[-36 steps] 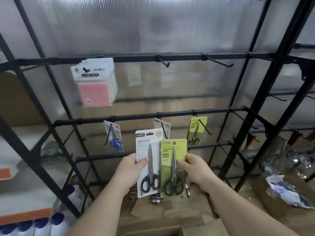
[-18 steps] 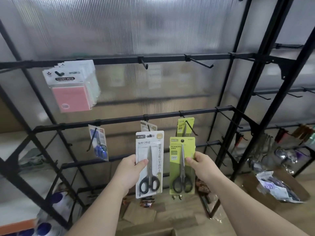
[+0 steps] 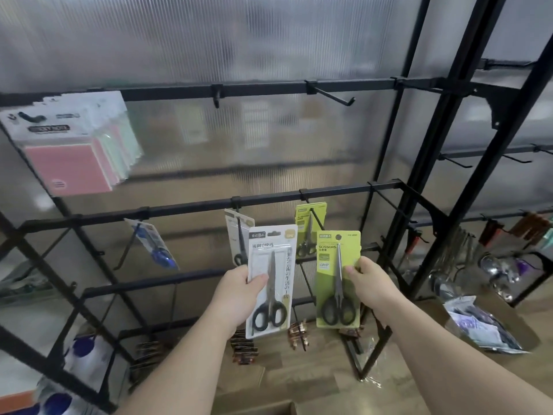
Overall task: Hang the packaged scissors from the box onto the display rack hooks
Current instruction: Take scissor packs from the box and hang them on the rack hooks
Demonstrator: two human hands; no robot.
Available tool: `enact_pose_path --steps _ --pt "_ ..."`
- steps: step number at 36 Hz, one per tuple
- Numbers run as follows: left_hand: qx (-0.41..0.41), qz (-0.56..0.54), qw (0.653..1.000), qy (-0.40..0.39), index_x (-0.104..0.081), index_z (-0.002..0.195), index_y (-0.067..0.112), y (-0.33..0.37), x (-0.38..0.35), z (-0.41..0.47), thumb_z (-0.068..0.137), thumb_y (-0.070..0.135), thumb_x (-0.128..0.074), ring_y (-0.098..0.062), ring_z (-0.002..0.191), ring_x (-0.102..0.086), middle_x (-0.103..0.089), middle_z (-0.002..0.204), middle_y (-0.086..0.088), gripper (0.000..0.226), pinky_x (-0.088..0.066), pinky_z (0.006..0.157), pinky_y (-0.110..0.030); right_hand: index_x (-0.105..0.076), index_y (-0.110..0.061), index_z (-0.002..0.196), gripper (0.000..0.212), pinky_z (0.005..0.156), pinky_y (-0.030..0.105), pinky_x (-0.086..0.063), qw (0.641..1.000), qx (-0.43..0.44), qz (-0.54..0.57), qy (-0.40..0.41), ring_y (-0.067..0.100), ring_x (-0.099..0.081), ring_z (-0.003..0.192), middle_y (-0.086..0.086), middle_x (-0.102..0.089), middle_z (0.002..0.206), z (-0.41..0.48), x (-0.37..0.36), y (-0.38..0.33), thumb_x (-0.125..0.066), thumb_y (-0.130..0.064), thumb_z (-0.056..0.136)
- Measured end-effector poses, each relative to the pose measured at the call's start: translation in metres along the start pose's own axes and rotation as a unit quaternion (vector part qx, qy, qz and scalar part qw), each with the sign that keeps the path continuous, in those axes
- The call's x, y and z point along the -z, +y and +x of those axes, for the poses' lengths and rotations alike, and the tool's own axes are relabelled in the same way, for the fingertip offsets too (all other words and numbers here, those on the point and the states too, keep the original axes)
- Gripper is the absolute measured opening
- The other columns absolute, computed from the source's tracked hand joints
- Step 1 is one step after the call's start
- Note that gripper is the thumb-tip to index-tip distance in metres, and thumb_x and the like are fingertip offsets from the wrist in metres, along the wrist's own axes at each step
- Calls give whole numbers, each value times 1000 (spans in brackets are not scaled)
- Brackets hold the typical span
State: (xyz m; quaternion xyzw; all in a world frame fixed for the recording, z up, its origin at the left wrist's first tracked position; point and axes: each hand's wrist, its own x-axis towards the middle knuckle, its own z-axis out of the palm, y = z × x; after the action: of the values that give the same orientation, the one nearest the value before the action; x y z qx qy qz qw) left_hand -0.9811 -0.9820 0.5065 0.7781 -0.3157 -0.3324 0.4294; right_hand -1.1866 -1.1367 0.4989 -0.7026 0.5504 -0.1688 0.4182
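Observation:
My left hand [image 3: 239, 290] pinches a white scissors pack [image 3: 270, 283] by its left edge. My right hand [image 3: 368, 280] pinches a green scissors pack [image 3: 338, 280] by its right edge. Both packs are upright, side by side and apart, in front of the black display rack [image 3: 269, 202]. On the middle rail hang a white scissors pack [image 3: 236, 232], a green scissors pack [image 3: 308, 229] and a blue-handled scissors pack [image 3: 155, 244]. The green pack in my hand is just below and right of the hanging green one.
Sticky note packs [image 3: 71, 148] hang at the upper left. Two bare hooks [image 3: 332, 95] stick out from the top rail. A cardboard box [image 3: 493, 324] with bagged goods sits at the right on the wooden floor. Metal utensils [image 3: 460, 259] hang on the right rack.
The two packs have drawn apart: the green one went right and up, out from behind the white one. The view has shifted to the right along the rack.

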Motion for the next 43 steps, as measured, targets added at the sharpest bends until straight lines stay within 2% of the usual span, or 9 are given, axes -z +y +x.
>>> enact_pose_path --steps 6,12,18,23,26,30,36,39,43 --pt "6 3 1000 0 -70 101 15 4 -14 9 95 36 -59 -29 100 -69 -74 104 -8 25 -54 91 -52 -54 -15 98 20 63 28 -42 1000 -8 -6 -13 14 -55 77 1 -63 93 18 0 8 -45 -32 104" --pt "12 8 1000 11 -67 105 10 4 -18 16 93 40 -58 -32 102 -68 -72 107 -12 34 -54 91 -53 -54 -13 98 21 58 26 -36 999 3 -15 -29 11 -49 70 0 -59 88 32 -6 6 -44 -30 105" --pt "21 -1 1000 5 -70 103 24 1 -20 20 99 33 -57 -23 97 -70 -75 101 -1 16 -56 90 -49 -55 -12 102 24 79 41 -53 999 -8 -21 -39 27 -62 90 9 -65 99 47 -16 6 -46 -34 103" --pt "13 -4 1000 7 -71 109 24 0 -22 24 100 29 -56 -14 95 -68 -74 101 9 18 -55 91 -42 -54 -9 99 26 67 33 -42 999 -5 -26 -40 18 -51 75 8 -62 92 57 -21 12 -45 -33 104" --pt "17 -3 1000 6 -71 106 24 0 -23 27 101 29 -56 -13 95 -68 -73 100 9 17 -55 91 -42 -54 -9 100 27 65 32 -39 999 -7 -25 -40 18 -48 74 12 -63 96 64 -22 13 -45 -34 104" --pt "20 -5 1000 4 -70 112 24 -1 -25 31 101 29 -55 -12 95 -67 -73 101 11 19 -55 89 -38 -52 -12 97 24 61 30 -37 999 1 -22 -43 15 -46 72 4 -57 87 71 -22 10 -44 -33 104" --pt "26 -2 1000 4 -70 112 25 -2 -27 38 101 30 -56 -14 95 -68 -73 101 10 19 -55 91 -42 -46 -14 94 23 56 29 -31 999 8 -14 -49 13 -40 63 -3 -47 74 88 -26 4 -44 -34 104" --pt "27 -3 1000 9 -70 115 25 -3 -27 42 101 29 -56 -13 96 -68 -73 102 11 20 -55 92 -43 -48 -13 103 20 55 27 -30 999 6 1 -48 10 -40 64 -6 -46 75 98 -31 1 -44 -33 105" --pt "28 -3 1000 12 -71 113 25 -6 -28 47 101 30 -55 -14 96 -68 -74 102 10 20 -55 92 -43 -49 -13 100 19 56 27 -32 999 11 12 -44 10 -43 67 -4 -49 78 110 -36 -4 -43 -31 106"
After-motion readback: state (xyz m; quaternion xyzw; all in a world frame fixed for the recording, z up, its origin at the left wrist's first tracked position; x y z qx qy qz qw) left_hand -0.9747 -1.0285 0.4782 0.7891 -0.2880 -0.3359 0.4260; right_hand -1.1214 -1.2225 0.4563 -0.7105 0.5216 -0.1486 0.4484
